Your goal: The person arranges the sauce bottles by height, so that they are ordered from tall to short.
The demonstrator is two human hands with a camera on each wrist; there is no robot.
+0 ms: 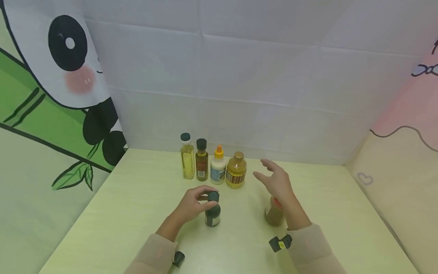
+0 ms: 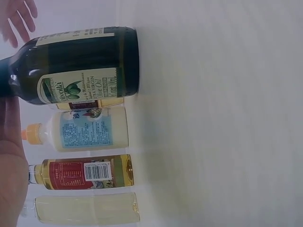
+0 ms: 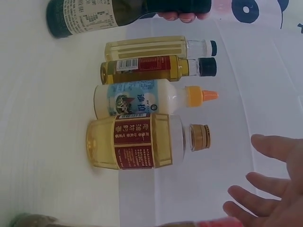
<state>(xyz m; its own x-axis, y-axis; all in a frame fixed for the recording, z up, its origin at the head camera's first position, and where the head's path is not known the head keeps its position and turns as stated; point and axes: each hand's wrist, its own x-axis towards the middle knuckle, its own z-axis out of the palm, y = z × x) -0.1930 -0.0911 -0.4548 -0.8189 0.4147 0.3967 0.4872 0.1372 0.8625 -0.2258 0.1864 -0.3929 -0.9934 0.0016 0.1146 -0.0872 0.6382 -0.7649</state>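
Note:
My left hand (image 1: 190, 205) grips a dark green olive oil bottle (image 1: 213, 217) near its cap, with the thumb across the front of the neck. The bottle stands upright; its cream label (image 2: 83, 85) reads in the left wrist view. To the right, my right hand (image 1: 278, 184) holds nothing, its fingers spread and loosely bent. Below and behind that hand is a brown jar (image 1: 273, 214) with a red lid, partly hidden by the wrist. The round oil bottle (image 3: 137, 142) with a gold cap is nearest the right fingers.
Behind the olive oil bottle a row stands near the wall: a tall pale-yellow oil bottle (image 1: 188, 161), a smaller red-labelled bottle (image 1: 202, 166), a white squeeze bottle (image 1: 218, 170) with an orange tip, and the round bottle. A white sheet (image 1: 239, 95) hangs at the table's back edge.

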